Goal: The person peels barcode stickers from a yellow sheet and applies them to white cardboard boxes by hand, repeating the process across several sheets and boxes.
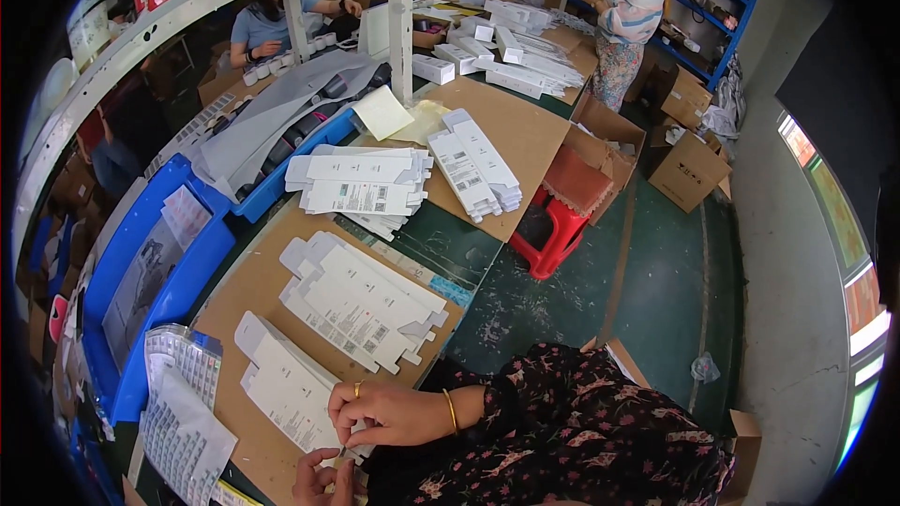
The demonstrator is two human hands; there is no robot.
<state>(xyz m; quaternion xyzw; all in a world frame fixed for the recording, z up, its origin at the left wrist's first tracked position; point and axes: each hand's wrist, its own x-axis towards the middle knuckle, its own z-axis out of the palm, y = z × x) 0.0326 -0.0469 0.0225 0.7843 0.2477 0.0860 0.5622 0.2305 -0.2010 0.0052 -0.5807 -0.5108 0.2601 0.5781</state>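
Note:
My right hand (398, 415), with a gold ring and bangle, reaches in over the lower end of a stack of flat white cartons (291, 384). Its fingers are curled and the fingertips pinched together. Just below, my left hand (323, 481) has its fingers bent and thumb raised, close to the right fingertips. Whatever lies between the fingers is too small or hidden to name. Beyond this stack, a second pile of unfolded white cartons (361, 305) lies on the brown cardboard sheet (225, 305). Sheets of small labels (183, 412) hang over the cardboard's left side.
Further off are more flat carton piles (361, 178) and upright-edged stacks (473, 164). A blue bin (103, 319) stands at left; a red stool (553, 239) is right of the table. White shelf posts (400, 28) rise behind. Two people work at the back.

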